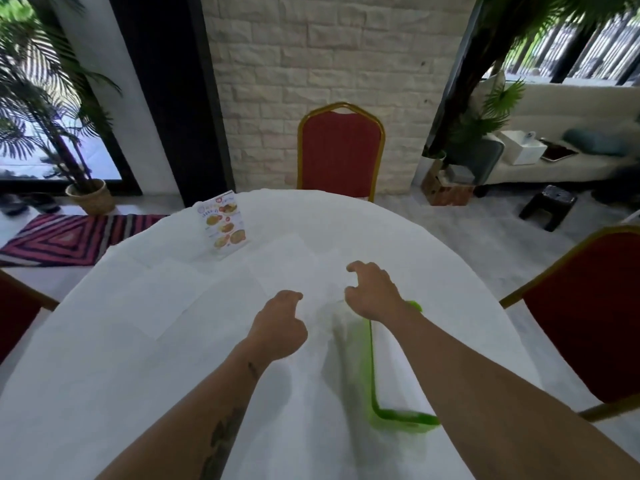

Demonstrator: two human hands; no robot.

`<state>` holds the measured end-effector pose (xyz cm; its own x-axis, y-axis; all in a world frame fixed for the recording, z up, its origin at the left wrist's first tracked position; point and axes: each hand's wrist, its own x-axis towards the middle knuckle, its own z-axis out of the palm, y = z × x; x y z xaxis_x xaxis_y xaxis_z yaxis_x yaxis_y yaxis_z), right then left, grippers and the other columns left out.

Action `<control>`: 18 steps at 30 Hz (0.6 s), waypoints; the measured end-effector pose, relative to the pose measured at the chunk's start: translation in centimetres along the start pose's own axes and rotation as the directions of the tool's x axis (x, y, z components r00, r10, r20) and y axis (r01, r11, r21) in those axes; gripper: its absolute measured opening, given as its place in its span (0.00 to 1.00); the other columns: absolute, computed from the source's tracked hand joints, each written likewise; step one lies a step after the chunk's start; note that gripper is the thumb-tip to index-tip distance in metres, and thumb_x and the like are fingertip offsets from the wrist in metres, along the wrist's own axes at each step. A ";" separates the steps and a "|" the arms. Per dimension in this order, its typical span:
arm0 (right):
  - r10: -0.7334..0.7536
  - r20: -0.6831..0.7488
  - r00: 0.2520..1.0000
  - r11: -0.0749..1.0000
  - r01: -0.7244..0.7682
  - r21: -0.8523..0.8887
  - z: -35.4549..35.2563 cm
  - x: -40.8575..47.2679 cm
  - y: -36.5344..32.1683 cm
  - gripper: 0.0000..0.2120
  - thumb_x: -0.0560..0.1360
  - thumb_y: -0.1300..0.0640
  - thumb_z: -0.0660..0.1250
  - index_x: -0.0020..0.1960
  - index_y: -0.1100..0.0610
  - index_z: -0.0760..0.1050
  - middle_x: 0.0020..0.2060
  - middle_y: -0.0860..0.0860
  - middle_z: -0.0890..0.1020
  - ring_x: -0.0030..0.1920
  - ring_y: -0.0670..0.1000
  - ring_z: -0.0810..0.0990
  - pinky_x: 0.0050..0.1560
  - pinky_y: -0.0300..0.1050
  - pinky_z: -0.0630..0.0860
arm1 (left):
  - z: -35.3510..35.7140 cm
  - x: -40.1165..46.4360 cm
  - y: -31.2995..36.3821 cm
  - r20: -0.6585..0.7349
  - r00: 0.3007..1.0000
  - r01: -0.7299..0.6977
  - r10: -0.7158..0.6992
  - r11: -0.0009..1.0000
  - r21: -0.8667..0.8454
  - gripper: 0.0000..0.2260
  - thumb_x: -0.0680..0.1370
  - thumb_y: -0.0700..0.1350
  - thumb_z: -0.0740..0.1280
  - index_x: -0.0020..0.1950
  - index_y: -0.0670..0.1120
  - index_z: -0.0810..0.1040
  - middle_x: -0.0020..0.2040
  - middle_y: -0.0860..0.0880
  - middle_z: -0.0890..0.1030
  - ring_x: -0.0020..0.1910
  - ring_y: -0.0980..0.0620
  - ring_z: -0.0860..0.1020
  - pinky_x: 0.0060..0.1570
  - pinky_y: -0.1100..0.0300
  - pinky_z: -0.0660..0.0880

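Under right forearm: green-edged white folded cloth [386, 375], long axis fore-aft. Right hand [374, 294] nearer than left hand [278, 329]. Both curled, grip unclear.

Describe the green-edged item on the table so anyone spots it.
Start at the round white-clothed table. On its near side, under the right forearm, lies a flat white item with a bright green rim, unlike the upright menu card beyond.
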<state>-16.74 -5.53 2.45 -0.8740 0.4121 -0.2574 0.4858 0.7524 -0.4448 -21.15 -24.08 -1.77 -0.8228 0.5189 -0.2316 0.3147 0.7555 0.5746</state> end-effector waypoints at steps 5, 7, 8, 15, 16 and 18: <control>0.101 0.091 0.991 0.991 -0.092 -0.099 0.8 5.9 0.6 0.26 0.72 0.55 0.61 0.70 0.54 0.67 0.66 0.55 0.71 0.65 0.60 0.71 0.65 0.54 0.69 | 1.3 3.7 -1.0 0.026 0.999 0.045 -0.048 0.991 0.123 0.30 0.75 0.41 0.60 0.77 0.48 0.59 0.79 0.50 0.55 0.77 0.49 0.57 0.75 0.55 0.56; 0.143 0.115 0.983 0.983 -0.127 -0.132 1.4 7.7 0.8 0.23 0.72 0.54 0.61 0.66 0.57 0.69 0.64 0.56 0.72 0.64 0.60 0.72 0.64 0.54 0.70 | 2.1 4.6 -1.4 0.055 0.997 0.041 -0.051 0.983 0.177 0.31 0.75 0.42 0.59 0.78 0.49 0.57 0.80 0.51 0.53 0.78 0.50 0.54 0.75 0.54 0.54; 0.165 0.127 0.978 0.980 -0.148 -0.134 1.8 8.6 0.9 0.21 0.73 0.54 0.61 0.65 0.58 0.70 0.63 0.57 0.72 0.63 0.60 0.73 0.63 0.54 0.71 | 2.6 4.9 -1.7 0.071 0.996 0.033 -0.049 0.977 0.211 0.31 0.74 0.42 0.59 0.78 0.49 0.56 0.80 0.51 0.52 0.78 0.50 0.53 0.76 0.53 0.54; 0.348 0.156 0.925 0.935 -0.355 0.017 4.8 12.1 0.3 0.29 0.72 0.48 0.63 0.69 0.60 0.67 0.66 0.59 0.69 0.65 0.60 0.69 0.60 0.51 0.69 | 4.6 5.3 -3.6 0.095 0.993 0.036 -0.069 0.947 0.320 0.37 0.72 0.38 0.60 0.79 0.48 0.50 0.80 0.51 0.48 0.79 0.50 0.46 0.77 0.48 0.49; 0.374 0.152 0.915 0.921 -0.385 0.051 5.1 12.1 0.2 0.30 0.72 0.49 0.63 0.70 0.60 0.64 0.67 0.58 0.68 0.66 0.59 0.68 0.61 0.51 0.69 | 4.8 5.3 -3.6 0.082 0.995 0.034 -0.064 0.945 0.325 0.37 0.72 0.37 0.60 0.79 0.48 0.50 0.80 0.51 0.48 0.79 0.50 0.46 0.77 0.48 0.48; 0.419 0.150 0.896 0.891 -0.437 0.124 5.7 11.9 -0.1 0.33 0.72 0.51 0.65 0.73 0.60 0.59 0.68 0.58 0.68 0.67 0.60 0.69 0.64 0.53 0.69 | 5.1 5.2 -3.5 0.056 0.996 0.042 -0.063 0.946 0.321 0.38 0.71 0.36 0.59 0.79 0.49 0.49 0.80 0.51 0.47 0.79 0.51 0.45 0.77 0.48 0.47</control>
<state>-27.14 -3.62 -5.51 -0.5778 0.6072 -0.5454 0.8161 0.4260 -0.3904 -24.17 -22.02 -8.98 -0.8131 0.4919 -0.3112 0.4153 0.8649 0.2820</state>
